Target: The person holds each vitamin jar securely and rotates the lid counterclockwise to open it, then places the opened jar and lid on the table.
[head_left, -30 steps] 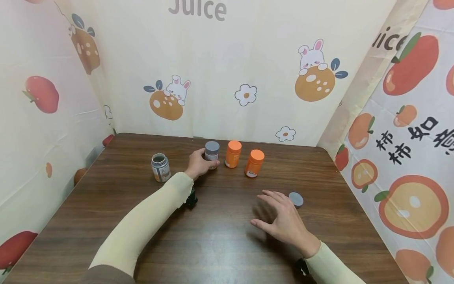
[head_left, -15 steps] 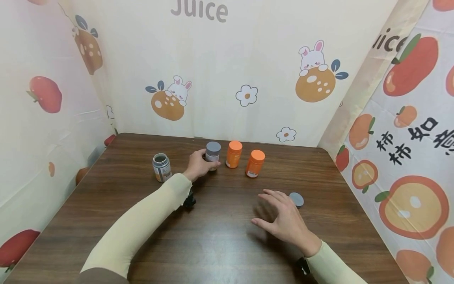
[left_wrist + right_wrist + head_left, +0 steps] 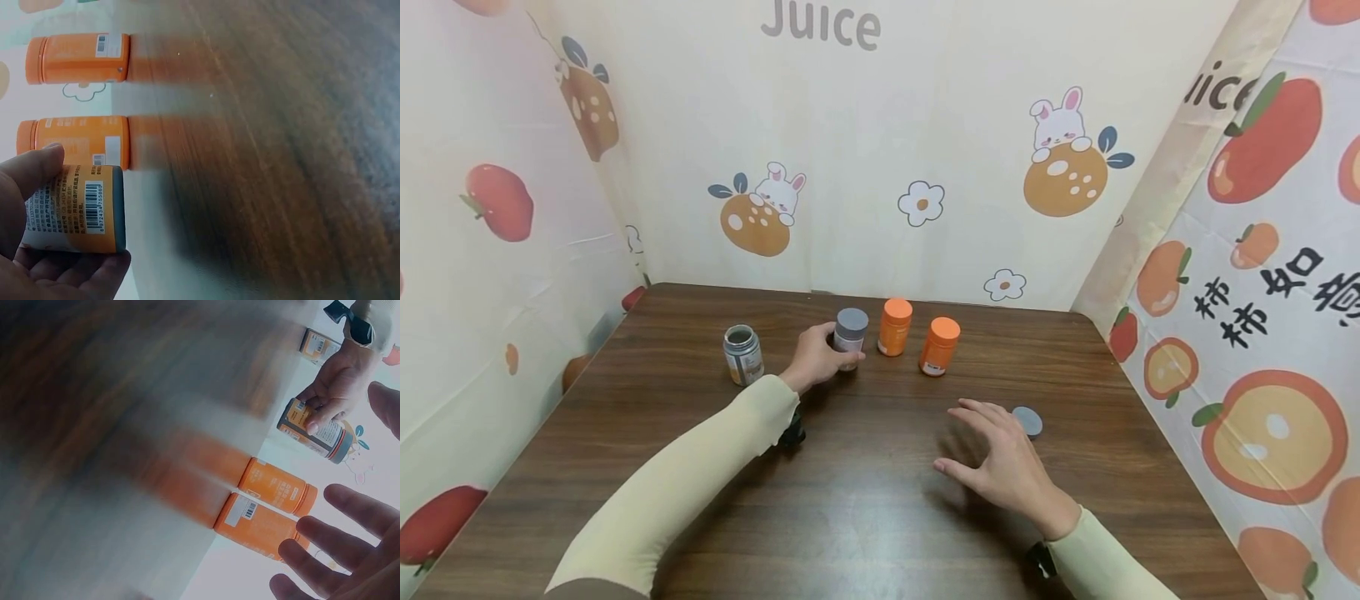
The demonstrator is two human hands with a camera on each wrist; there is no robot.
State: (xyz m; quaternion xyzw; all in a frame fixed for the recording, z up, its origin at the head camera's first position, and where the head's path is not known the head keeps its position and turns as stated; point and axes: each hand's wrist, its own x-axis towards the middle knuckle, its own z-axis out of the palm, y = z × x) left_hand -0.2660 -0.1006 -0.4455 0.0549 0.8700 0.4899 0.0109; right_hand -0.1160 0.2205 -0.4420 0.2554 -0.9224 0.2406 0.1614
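Note:
My left hand [image 3: 814, 357] grips a small bottle [image 3: 850, 333] with a grey lid, thumb on one side and fingers round the other. In the left wrist view this bottle [image 3: 75, 212] shows its barcode label, and its dark reflection lies apart from its base. My right hand [image 3: 1003, 458] hovers with fingers spread and nothing in it. Just beyond it a loose grey lid [image 3: 1027, 422] lies flat. Two orange bottles with orange lids, a left one [image 3: 895, 327] and a right one [image 3: 939, 347], stand upright right of the held bottle.
On the left of the dark wooden table [image 3: 850, 500] stands an open, lidless jar [image 3: 743, 360] with a grey rim. A patterned cloth [image 3: 865, 150] hangs behind the back edge and at both sides.
Over the last half second my left hand has brought the grey-lidded bottle slightly nearer to me. My right hand has hardly moved, and the other bottles stand where they were.

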